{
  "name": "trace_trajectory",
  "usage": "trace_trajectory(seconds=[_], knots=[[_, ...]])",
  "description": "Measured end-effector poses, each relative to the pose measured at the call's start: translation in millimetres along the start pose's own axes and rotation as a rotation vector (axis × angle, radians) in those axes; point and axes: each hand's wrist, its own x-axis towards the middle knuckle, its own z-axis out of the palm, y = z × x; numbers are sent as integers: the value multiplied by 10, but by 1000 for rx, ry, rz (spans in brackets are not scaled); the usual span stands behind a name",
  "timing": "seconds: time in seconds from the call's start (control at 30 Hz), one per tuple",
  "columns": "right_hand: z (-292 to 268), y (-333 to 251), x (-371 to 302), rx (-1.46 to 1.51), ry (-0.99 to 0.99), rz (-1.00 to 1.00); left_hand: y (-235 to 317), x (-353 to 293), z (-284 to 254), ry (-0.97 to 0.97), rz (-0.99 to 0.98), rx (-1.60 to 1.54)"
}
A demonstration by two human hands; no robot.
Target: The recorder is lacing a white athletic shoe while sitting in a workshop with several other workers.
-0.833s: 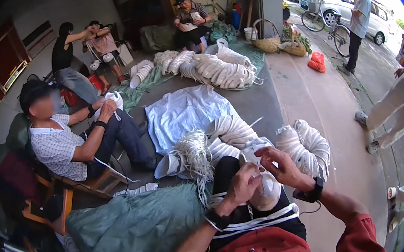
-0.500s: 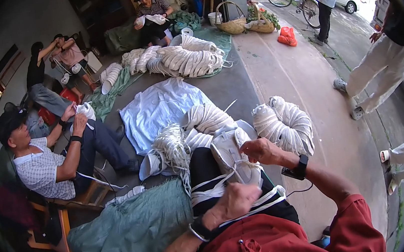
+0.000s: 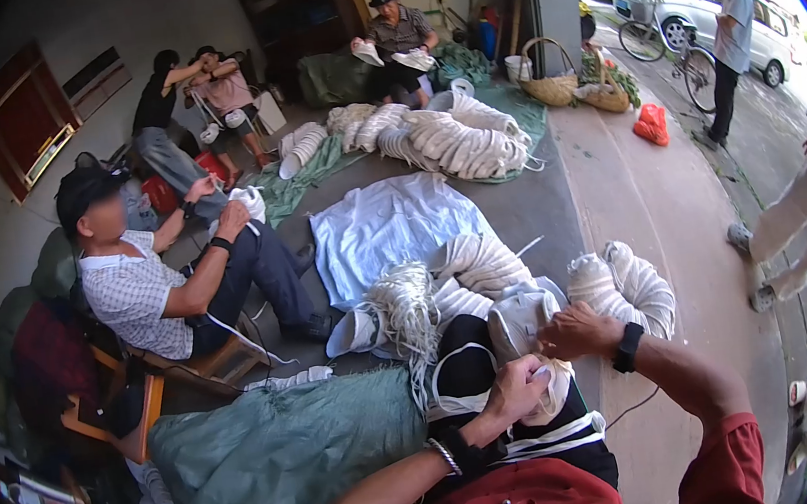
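Note:
A white shoe (image 3: 521,323) lies on my dark-trousered lap, toe pointing away from me. My left hand (image 3: 516,391) is closed at its near end, the thumb against white material. Bent over the shoe's right side is my right hand (image 3: 580,333), its fingers pressed together; the fingertips are hidden, so what they pinch cannot be made out. White flat laces (image 3: 552,438) trail across my thighs. Just left of my knee hangs a thick bunch of white laces (image 3: 400,303).
Nested white shoe parts (image 3: 481,265) lie beyond my knees, another coiled stack (image 3: 625,287) to their right. A pale cloth (image 3: 391,228) and green sacking (image 3: 287,448) cover some floor. A seated co-worker (image 3: 155,282) handles white footwear at left; others sit behind. Baskets (image 3: 553,88) stand by the doorway.
The view has swung left, so the scene sits further right and lower. My left hand has come up from the laces to the shoe. The far seated person's hands have parted, a white piece in each.

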Motion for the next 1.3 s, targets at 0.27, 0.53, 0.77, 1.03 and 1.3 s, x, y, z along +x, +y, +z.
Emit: trace_trajectory(seconds=[0.27, 0.53, 0.77, 1.03, 1.3], knots=[[-22, 96, -138, 345, -83, -153, -7, 422, 3, -83, -261, -215], [71, 78, -184, 329, -6, -145, 83, 597, -164, -309, -288, 179], [23, 35, -207, 330, -5, -131, 53, 664, -43, -239, -164, 469], [182, 91, -143, 257, -95, -149, 95, 690, -58, -281, -344, 302], [123, 153, -169, 386, -60, -305, 51, 665, -49, -262, -121, 590]])
